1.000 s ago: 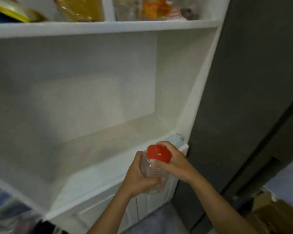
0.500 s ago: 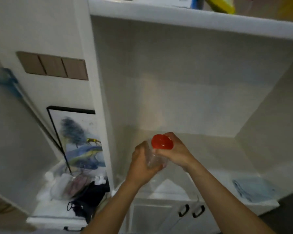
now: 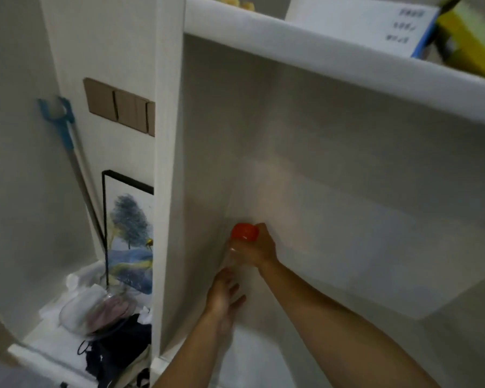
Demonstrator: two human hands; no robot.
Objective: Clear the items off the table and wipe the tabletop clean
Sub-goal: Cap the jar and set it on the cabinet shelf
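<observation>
One hand is now letting go: my left hand (image 3: pixel 223 294) is dropping away, grip apart, while my right hand (image 3: pixel 256 252) is keeping its grip clamped on the jar (image 3: pixel 242 235), setting it deep in the shelf's (image 3: pixel 333 56) left corner.

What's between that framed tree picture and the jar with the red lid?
In the head view, the white side panel of the shelf unit stands between the framed picture and the red-lidded jar, which the right hand grips.
</observation>
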